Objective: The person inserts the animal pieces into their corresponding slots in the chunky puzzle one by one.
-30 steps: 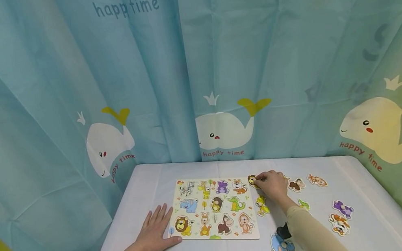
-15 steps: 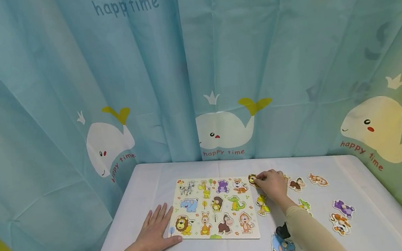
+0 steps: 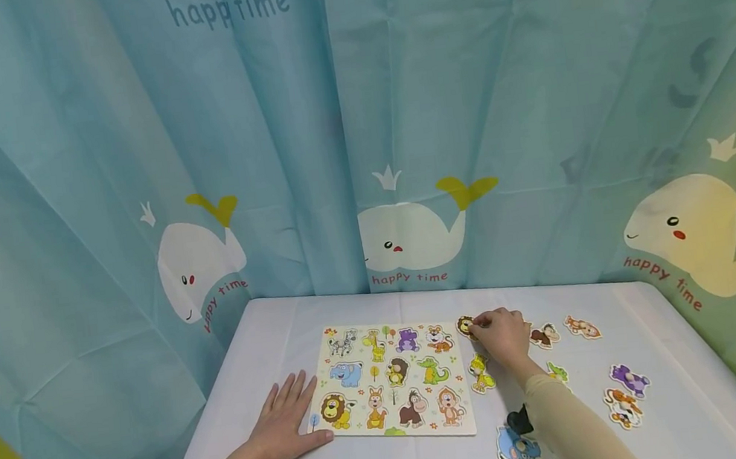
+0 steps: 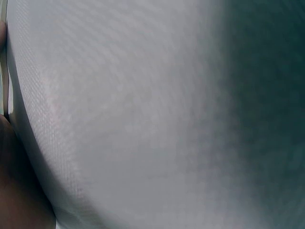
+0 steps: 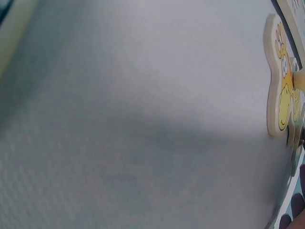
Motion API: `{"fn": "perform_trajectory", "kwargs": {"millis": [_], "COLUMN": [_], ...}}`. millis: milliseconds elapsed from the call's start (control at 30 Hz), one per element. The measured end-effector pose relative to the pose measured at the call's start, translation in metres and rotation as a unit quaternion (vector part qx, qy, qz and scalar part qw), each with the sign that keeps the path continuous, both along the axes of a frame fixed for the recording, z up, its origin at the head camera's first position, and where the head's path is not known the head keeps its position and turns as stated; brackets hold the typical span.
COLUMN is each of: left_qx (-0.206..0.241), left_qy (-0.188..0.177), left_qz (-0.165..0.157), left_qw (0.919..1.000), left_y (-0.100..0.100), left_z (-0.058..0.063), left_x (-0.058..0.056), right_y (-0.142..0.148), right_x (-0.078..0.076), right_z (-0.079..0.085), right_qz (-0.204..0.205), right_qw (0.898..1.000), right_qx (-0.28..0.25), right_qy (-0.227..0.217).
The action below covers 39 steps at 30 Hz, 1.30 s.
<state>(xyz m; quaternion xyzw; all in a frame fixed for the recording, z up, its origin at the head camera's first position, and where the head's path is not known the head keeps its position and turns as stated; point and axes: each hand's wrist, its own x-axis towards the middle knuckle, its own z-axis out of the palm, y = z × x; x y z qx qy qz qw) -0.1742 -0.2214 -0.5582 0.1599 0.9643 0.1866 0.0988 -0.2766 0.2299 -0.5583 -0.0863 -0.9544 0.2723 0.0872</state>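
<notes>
A wooden puzzle board (image 3: 324, 384) printed with animals lies flat on the white table. My left hand (image 3: 284, 427) rests palm down at its left edge, fingers spread, with the thumb by the lower left corner. Just past the board's upper right corner, my right hand (image 3: 504, 338) pinches a lion puzzle piece (image 3: 464, 326) between thumb and fingertips. The hand hides part of that piece. Below it lies a giraffe puzzle piece (image 3: 480, 374), whose round knob shows in the right wrist view. Mostly tablecloth fills the left wrist view, with a bit of the hand at its left side.
Loose pieces lie right of the board: gorilla (image 3: 544, 336), monkey (image 3: 582, 326), crocodile (image 3: 557, 372), purple hippo (image 3: 629, 381), tiger (image 3: 623, 407) and blue elephant (image 3: 517, 446). A black device (image 3: 519, 421) sits at the right wrist. A blue curtain (image 3: 357, 126) hangs behind the table.
My right hand and the lion piece have shifted very slightly to the right, away from the board. The left hand stays in place.
</notes>
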Motion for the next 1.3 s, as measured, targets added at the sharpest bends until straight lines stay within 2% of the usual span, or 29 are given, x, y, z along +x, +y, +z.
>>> {"fn": "perform_trajectory", "kwargs": {"millis": [400, 567, 767, 1033, 1300], "left_qx": [0.004, -0.001, 0.012, 0.042, 0.03], "left_qy": [0.003, 0.0, 0.007, 0.026, 0.017], "left_qz": [0.005, 0.003, 0.005, -0.004, -0.001], "left_qw": [1.0, 1.0, 0.9999, 0.9988, 0.9994], "left_y": [0.001, 0.001, 0.001, -0.002, -0.001], "left_z": [-0.001, 0.0, -0.002, -0.007, -0.003], "left_x": [-0.001, -0.001, 0.0, 0.002, 0.001], "right_y": [0.0, -0.005, -0.019, -0.042, -0.068], "right_x": [0.002, 0.007, 0.014, 0.022, 0.035], "right_z": [0.009, 0.02, 0.031, 0.035, 0.038], "right_qz": [0.006, 0.018, 0.041, 0.063, 0.086], "right_qw": [1.0, 0.999, 0.998, 0.995, 0.991], "right_qx": [-0.012, -0.021, -0.033, -0.051, -0.082], "right_qy": [0.011, 0.024, 0.044, 0.062, 0.063]}}
